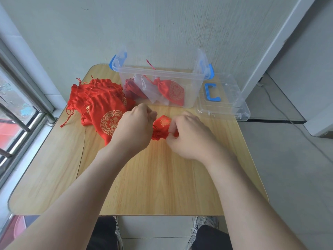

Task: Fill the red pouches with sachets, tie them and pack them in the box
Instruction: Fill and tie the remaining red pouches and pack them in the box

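Note:
A small red pouch (163, 123) with a gold emblem sits between my hands over the middle of the wooden table (153, 177). My left hand (134, 127) is closed at its left side, and my right hand (187, 134) pinches its gathered neck from the right. A pile of flat red pouches (98, 101) lies to the left. At the back stands the clear plastic box (162, 76) with blue latches. It holds a tied red pouch (171, 92), another red pouch (131, 87) and white sachets (151, 91).
The box's clear lid (228, 105) with a blue handle lies at the right, overhanging the table edge. A window with metal bars (18, 105) runs along the left. A wall stands close behind the box. My knees and shoes show below the table's near edge.

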The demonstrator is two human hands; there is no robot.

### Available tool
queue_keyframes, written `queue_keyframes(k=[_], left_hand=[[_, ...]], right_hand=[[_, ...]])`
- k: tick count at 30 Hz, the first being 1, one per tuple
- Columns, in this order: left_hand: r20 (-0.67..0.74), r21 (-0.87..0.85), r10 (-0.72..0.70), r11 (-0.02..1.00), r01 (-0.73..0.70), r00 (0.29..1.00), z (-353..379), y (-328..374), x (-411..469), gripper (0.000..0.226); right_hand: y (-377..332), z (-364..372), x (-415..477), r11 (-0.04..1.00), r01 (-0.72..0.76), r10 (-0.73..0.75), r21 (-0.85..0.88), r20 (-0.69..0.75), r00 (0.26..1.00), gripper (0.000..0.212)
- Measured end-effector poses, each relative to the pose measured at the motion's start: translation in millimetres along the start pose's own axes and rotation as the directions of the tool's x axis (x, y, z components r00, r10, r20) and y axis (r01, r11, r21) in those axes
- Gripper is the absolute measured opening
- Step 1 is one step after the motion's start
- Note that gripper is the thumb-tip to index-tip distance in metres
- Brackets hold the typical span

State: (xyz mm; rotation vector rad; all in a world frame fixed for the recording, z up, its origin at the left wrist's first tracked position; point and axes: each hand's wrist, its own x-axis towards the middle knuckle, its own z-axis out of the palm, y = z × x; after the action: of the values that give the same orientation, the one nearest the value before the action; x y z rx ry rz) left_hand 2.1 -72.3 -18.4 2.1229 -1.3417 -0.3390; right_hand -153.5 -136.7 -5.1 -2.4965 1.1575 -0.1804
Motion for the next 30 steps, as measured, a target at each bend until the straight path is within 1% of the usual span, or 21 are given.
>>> queue_keyframes(k=[3, 5, 8, 10, 14, 17, 18, 19, 21, 22, 23, 25, 27, 29, 30], left_hand=[[0.037, -0.002, 0.030, 1.000, -0.030, 0.999, -2.4, 0.9, -0.5, 0.040], [0.047, -0.024, 0.029, 0.999, -0.028, 0.998, -5.0, 1.4, 0.3, 0.052], [0.050, -0.058, 0.012, 0.998, -0.009, 0.999, -7.4, 2.8, -0.7, 0.065], [0.050, -0.056, 0.015, 0.998, -0.012, 0.999, -8.4, 3.5, -1.3, 0.061], [0.031, -0.056, 0.028, 0.998, -0.026, 0.999, -8.5, -0.3, 0.9, 0.036], [0.041, -0.046, 0.065, 0.997, -0.063, 0.997, -5.9, -1.4, 2.2, 0.031], [0.041, -0.045, 0.074, 0.996, -0.072, 0.996, -4.7, -1.7, 2.7, 0.033], [0.040, -0.045, 0.075, 0.996, -0.073, 0.996, -4.2, -1.9, 3.0, 0.035], [0.040, -0.070, 0.071, 0.995, -0.068, 0.997, -5.6, -0.6, 3.4, 0.040], [0.044, -0.105, 0.066, 0.993, -0.061, 0.997, -6.9, 0.7, 3.3, 0.042], [0.050, -0.154, 0.054, 0.987, -0.046, 0.997, -8.4, 2.2, 3.1, 0.043], [0.046, -0.296, 0.015, 0.955, 0.000, 0.999, -9.8, 3.0, 3.5, 0.044], [0.025, -0.424, -0.050, 0.904, 0.056, 0.998, -10.9, 2.3, 4.6, 0.045], [-0.017, -0.498, -0.125, 0.861, 0.100, 0.992, -12.3, 1.3, 6.6, 0.044], [-0.046, -0.506, -0.160, 0.855, 0.115, 0.986, -13.3, 1.1, 7.8, 0.042]], right_hand=[[0.1, 1.4, 1.6, 0.999, -0.034, 0.032, -0.020, -0.109, 0.994, 0.005], [1.2, 4.0, 3.7, 0.995, -0.063, 0.075, 0.077, -0.166, 0.983, 0.006], [5.6, 6.0, 8.1, 0.960, -0.074, 0.123, 0.269, -0.169, 0.978, 0.009], [7.0, 5.9, 8.1, 0.940, -0.065, 0.122, 0.335, -0.150, 0.981, 0.012], [5.2, 10.3, 6.4, 0.938, -0.032, 0.089, 0.344, -0.151, 0.985, 0.009], [1.9, 11.8, 8.4, 0.929, -0.036, 0.101, 0.368, -0.160, 0.982, 0.006], [2.7, 12.4, 9.0, 0.923, -0.039, 0.104, 0.384, -0.150, 0.983, 0.009], [3.4, 13.1, 8.9, 0.918, -0.034, 0.092, 0.395, -0.128, 0.988, 0.017], [3.5, 16.0, 5.9, 0.932, 0.007, 0.023, 0.363, -0.079, 0.997, 0.043], [3.7, 18.3, 4.8, 0.944, 0.032, -0.008, 0.329, -0.073, 0.997, 0.052], [4.1, 20.7, 5.1, 0.953, 0.050, -0.025, 0.298, -0.086, 0.996, 0.053], [7.1, 22.7, 8.6, 0.957, 0.062, -0.016, 0.283, -0.164, 0.986, 0.040], [9.3, 21.3, 12.8, 0.941, 0.061, 0.029, 0.333, -0.258, 0.966, 0.029], [7.7, 17.0, 14.7, 0.919, 0.064, 0.076, 0.389, -0.333, 0.940, 0.021], [8.5, 17.2, 16.7, 0.903, 0.061, 0.110, 0.426, -0.365, 0.925, 0.015]])
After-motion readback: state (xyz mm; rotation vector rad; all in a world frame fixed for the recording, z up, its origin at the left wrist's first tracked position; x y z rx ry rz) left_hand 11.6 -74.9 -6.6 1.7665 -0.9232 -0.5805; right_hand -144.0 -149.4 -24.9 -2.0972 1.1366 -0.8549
